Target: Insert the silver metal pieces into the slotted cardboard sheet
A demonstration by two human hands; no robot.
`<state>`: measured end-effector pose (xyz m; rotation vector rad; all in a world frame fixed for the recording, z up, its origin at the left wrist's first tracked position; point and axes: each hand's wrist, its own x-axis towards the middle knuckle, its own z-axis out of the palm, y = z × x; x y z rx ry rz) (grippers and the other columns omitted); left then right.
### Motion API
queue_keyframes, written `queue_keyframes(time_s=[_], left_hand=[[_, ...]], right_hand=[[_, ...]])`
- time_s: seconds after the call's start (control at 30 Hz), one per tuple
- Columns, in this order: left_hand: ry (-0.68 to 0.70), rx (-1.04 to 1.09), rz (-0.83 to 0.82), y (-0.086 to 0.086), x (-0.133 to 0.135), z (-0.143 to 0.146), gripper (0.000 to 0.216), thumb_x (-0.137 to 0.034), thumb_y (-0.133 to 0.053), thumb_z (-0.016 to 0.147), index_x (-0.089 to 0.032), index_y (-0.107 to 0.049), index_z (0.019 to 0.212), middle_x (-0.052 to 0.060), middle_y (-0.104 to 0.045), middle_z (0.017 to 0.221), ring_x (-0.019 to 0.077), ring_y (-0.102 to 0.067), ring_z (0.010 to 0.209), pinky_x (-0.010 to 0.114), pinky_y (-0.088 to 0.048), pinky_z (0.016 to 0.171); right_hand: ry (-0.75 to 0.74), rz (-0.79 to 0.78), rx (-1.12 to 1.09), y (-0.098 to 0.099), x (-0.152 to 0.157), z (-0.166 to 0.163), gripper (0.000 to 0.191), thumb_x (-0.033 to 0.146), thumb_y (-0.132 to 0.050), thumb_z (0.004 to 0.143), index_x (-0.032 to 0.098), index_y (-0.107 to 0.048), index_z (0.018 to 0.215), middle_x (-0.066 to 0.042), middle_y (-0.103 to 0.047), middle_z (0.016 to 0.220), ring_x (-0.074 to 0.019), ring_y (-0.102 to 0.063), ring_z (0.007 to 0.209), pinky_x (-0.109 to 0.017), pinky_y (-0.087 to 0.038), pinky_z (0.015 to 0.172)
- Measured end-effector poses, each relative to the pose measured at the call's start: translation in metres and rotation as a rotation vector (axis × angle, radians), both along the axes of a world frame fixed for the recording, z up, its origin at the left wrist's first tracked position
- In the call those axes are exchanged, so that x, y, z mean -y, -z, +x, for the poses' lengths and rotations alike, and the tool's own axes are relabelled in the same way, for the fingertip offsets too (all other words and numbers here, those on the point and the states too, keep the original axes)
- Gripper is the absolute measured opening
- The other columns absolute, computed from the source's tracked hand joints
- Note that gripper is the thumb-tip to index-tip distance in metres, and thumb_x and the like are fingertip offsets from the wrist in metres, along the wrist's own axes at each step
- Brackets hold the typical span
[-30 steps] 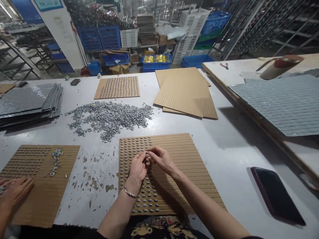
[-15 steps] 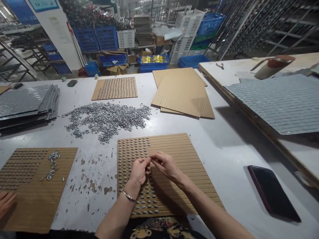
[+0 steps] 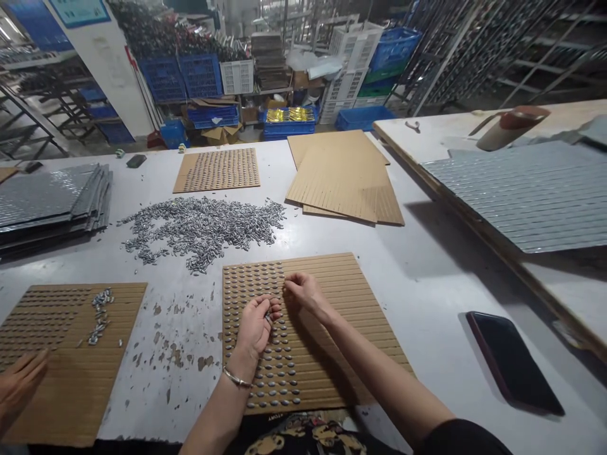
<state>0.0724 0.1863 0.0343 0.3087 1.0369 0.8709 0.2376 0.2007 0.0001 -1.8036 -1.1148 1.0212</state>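
In front of me lies a slotted cardboard sheet point(image 3: 346, 354), its left side filled with rows of small silver spindle-shaped pieces point(image 3: 246, 287). My left hand point(image 3: 256, 323), with a bangle at the wrist, is half curled over those rows, palm up, and a few of the same pieces show in its fingers. Farther up the sheet, my right hand point(image 3: 303, 292) has its fingertips pinched together at the edge of the filled rows. Whatever lies between those fingertips is too small to make out. Beyond the sheet spreads a loose heap of silver pieces point(image 3: 208, 227).
At left, another person's hand point(image 3: 23, 379) rests on a second cardboard sheet point(image 3: 95, 398). A filled sheet point(image 3: 218, 169), bare cardboard sheets point(image 3: 341, 177) and a stack of grey sheets point(image 3: 52, 196) lie farther back. A phone point(image 3: 515, 363) is at right, below a side table point(image 3: 559, 278).
My hands have come apart: the right moved up the sheet to the row edge, the left drew slightly back and left. The other person's hand slid farther onto their sheet.
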Motion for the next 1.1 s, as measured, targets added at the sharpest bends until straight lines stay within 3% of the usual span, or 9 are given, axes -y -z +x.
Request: queue_keyframes(time_s=[0.27, 0.4, 0.47, 0.57, 0.7, 0.8, 1.0, 1.1], left_hand=[[-0.059, -0.017, -0.051, 0.016, -0.005, -0.003, 0.018, -0.008, -0.07, 0.069, -0.011, -0.063, 0.086, 0.002, -0.063, 0.071, 0.0069, -0.055, 0.056, 0.017, -0.042, 0.051], [-0.072, 0.01, -0.042, 0.016, -0.007, 0.0, 0.026, -0.011, -0.078, 0.062, -0.013, -0.063, 0.083, 0.001, -0.063, 0.07, 0.0069, -0.055, 0.057, 0.017, -0.042, 0.052], [-0.077, 0.021, -0.025, 0.014, -0.007, 0.001, 0.029, -0.015, -0.082, 0.059, -0.014, -0.062, 0.08, 0.001, -0.064, 0.071, 0.0076, -0.057, 0.06, 0.017, -0.042, 0.053], [-0.053, 0.025, 0.001, 0.01, -0.005, 0.004, 0.034, -0.022, -0.086, 0.054, -0.014, -0.061, 0.077, 0.001, -0.064, 0.071, 0.0077, -0.056, 0.059, 0.017, -0.042, 0.052], [0.008, 0.06, 0.038, 0.008, 0.0, 0.011, 0.039, -0.026, -0.088, 0.051, -0.013, -0.062, 0.076, -0.002, -0.061, 0.066, 0.0058, -0.052, 0.055, 0.017, -0.039, 0.051], [0.029, 0.066, 0.065, 0.008, 0.003, 0.018, 0.039, -0.027, -0.088, 0.051, -0.012, -0.062, 0.075, -0.001, -0.06, 0.067, 0.0052, -0.051, 0.055, 0.017, -0.038, 0.051], [-0.002, 0.024, 0.04, 0.009, 0.004, 0.02, 0.031, -0.029, -0.082, 0.062, -0.012, -0.06, 0.076, 0.001, -0.061, 0.068, 0.0065, -0.052, 0.056, 0.017, -0.037, 0.049], [-0.044, 0.03, 0.034, 0.008, 0.003, 0.011, 0.027, -0.025, -0.077, 0.067, -0.012, -0.06, 0.084, 0.004, -0.065, 0.075, 0.0083, -0.055, 0.059, 0.019, -0.041, 0.053]], right_hand=[[0.013, 0.005, 0.347, 0.006, -0.009, -0.01, 0.016, 0.027, -0.053, 0.076, 0.019, -0.067, 0.072, -0.002, -0.067, 0.073, -0.0162, -0.059, 0.07, -0.026, -0.041, 0.066], [0.036, -0.08, 0.379, 0.007, -0.015, -0.009, 0.011, 0.022, -0.055, 0.076, 0.018, -0.064, 0.08, -0.002, -0.066, 0.071, -0.0161, -0.058, 0.068, -0.026, -0.039, 0.064], [0.066, -0.065, 0.338, 0.005, -0.015, -0.008, 0.018, 0.021, -0.056, 0.075, 0.017, -0.061, 0.092, 0.0, -0.063, 0.067, -0.0156, -0.056, 0.064, -0.026, -0.04, 0.063], [0.099, 0.076, 0.185, -0.001, -0.005, -0.008, 0.024, 0.027, -0.058, 0.077, 0.016, -0.06, 0.098, 0.0, -0.063, 0.069, -0.015, -0.056, 0.063, -0.026, -0.042, 0.062], [-0.108, 0.121, -0.133, -0.013, 0.023, -0.012, 0.03, 0.047, -0.057, 0.082, 0.018, -0.064, 0.082, -0.001, -0.064, 0.068, -0.0143, -0.057, 0.059, -0.025, -0.044, 0.055], [-0.178, 0.1, -0.223, -0.016, 0.037, -0.015, 0.031, 0.048, -0.057, 0.083, 0.017, -0.064, 0.082, -0.001, -0.066, 0.069, -0.014, -0.058, 0.059, -0.024, -0.045, 0.054], [-0.034, 0.13, -0.017, -0.008, 0.028, 0.0, 0.027, 0.042, -0.052, 0.085, 0.017, -0.061, 0.077, -0.001, -0.062, 0.063, -0.0138, -0.055, 0.057, -0.024, -0.043, 0.054], [-0.118, 0.086, 0.207, -0.009, 0.021, 0.011, 0.016, 0.027, -0.05, 0.084, 0.017, -0.062, 0.081, -0.001, -0.065, 0.069, -0.0145, -0.057, 0.063, -0.025, -0.043, 0.061]])
